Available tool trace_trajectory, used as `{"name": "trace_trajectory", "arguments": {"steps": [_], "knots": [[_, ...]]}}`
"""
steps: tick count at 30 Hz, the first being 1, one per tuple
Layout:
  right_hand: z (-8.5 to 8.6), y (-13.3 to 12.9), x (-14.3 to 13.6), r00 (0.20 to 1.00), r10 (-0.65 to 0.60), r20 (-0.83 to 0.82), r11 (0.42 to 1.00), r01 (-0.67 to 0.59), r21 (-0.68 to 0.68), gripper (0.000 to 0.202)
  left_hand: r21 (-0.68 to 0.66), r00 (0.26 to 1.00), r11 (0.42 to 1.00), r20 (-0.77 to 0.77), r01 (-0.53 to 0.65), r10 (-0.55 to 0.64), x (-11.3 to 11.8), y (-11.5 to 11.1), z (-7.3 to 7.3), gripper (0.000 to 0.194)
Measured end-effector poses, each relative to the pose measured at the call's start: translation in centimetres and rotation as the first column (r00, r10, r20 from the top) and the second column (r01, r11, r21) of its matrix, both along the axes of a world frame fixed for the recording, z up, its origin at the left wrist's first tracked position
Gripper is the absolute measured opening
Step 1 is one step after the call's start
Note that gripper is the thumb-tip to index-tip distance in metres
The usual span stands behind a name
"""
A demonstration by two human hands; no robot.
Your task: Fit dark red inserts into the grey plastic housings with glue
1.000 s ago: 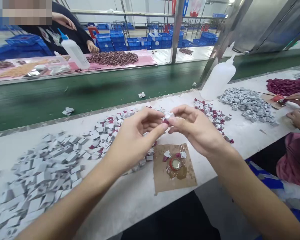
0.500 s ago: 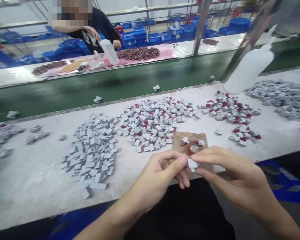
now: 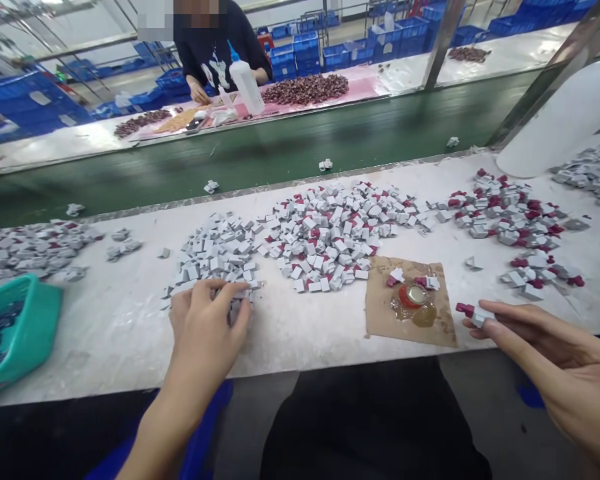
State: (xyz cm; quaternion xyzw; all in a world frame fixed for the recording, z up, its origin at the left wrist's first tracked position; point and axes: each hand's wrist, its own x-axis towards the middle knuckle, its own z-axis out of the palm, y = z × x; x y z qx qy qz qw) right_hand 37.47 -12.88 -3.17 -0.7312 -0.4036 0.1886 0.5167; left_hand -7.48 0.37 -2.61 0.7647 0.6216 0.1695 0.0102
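My left hand (image 3: 207, 313) is over the near end of a heap of light grey plastic pieces (image 3: 220, 247). Its fingers are bent and apart, and some fingertips are hidden among the pieces. Between thumb and fingers, my right hand (image 3: 545, 340) pinches a small grey-and-maroon plastic piece (image 3: 477, 315) just above the table. To the left of that hand lies a cardboard square (image 3: 380, 320) bearing a round red-rimmed cap (image 3: 414, 295) in a puddle of amber, glue-like liquid. Two small grey-and-maroon pieces (image 3: 427, 283) rest along its far side.
Mixed grey-and-maroon pieces (image 3: 325, 233) heap mid-table, with another cluster (image 3: 510, 207) at right. A teal basket (image 3: 45, 327) of dark parts stands left. Behind runs a green conveyor belt (image 3: 275, 157) carrying several pieces. A white bottle (image 3: 555, 127) stands back right. A person (image 3: 225, 53) sits opposite.
My hands have parted from around the piece over the cardboard. The left moved left to the grey heap; the right moved right, holding a grey-and-maroon piece. The camera view has shifted left.
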Motion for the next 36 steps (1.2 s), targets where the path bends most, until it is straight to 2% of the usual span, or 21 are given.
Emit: {"name": "trace_trajectory", "arguments": {"steps": [2,4,6,8,11,14,18,22,25,27,32,34,36], "knots": [[0.3,0.5,-0.6,0.999,0.045,-0.029,0.999,-0.044,0.015,0.018,-0.01,0.999,1.0,-0.039,-0.014,0.014,0.2,0.4,0.3,0.033],[0.6,1.0,-1.3,0.997,0.059,-0.042,0.997,-0.057,0.048,0.017,0.006,1.0,1.0,-0.005,-0.005,0.005,1.5,0.1,1.1,0.031],[0.8,1.3,-1.9,0.997,0.067,-0.042,0.995,-0.064,0.079,0.017,0.002,0.993,0.999,0.107,0.045,-0.045,3.6,-0.7,1.7,0.025],[1.0,1.6,-2.4,0.993,0.107,-0.039,0.99,-0.103,0.093,0.018,-0.046,0.956,0.991,0.274,0.123,-0.106,6.2,-1.8,1.8,0.021],[1.1,2.0,-2.9,0.986,0.161,-0.036,0.983,-0.157,0.093,0.017,-0.132,0.861,0.964,0.489,0.23,-0.138,9.9,-3.1,0.6,0.019],[1.0,2.5,-3.1,0.985,0.171,-0.025,0.982,-0.168,0.083,0.016,-0.172,0.823,0.94,0.546,0.295,-0.158,12.3,-3.8,-1.2,0.019],[0.8,3.1,-3.0,0.983,0.182,-0.02,0.982,-0.18,0.059,0.015,-0.132,0.851,0.945,0.485,0.3,-0.203,12.8,-3.9,-2.4,0.018],[0.7,3.4,-2.9,0.984,0.174,-0.033,0.983,-0.172,0.06,0.014,-0.103,0.843,0.955,0.502,0.278,-0.192,12.7,-4.2,-2.4,0.014],[0.6,3.5,-2.9,0.981,0.187,-0.044,0.981,-0.184,0.059,0.014,-0.156,0.81,0.945,0.566,0.289,-0.155,13.3,-4.4,-2.0,0.015],[0.5,3.5,-3.0,0.979,0.191,-0.065,0.98,-0.187,0.062,0.014,-0.194,0.751,0.929,0.65,0.316,-0.12,14.2,-4.5,-1.5,0.013],[0.6,3.8,-2.7,0.969,0.163,-0.188,0.983,-0.144,0.111,0.015,-0.253,0.52,0.862,0.854,0.44,-0.015,17.8,-3.3,0.6,0.007],[0.9,4.0,-2.6,0.941,0.167,-0.293,0.981,-0.128,0.148,0.018,-0.283,0.444,0.827,0.895,0.487,0.045,19.5,-2.5,1.4,0.008],[1.3,4.2,-2.6,0.876,0.209,-0.435,0.973,-0.142,0.182,0.02,-0.298,0.371,0.79,0.924,0.535,0.098,21.0,-1.7,2.0,0.012]]}}
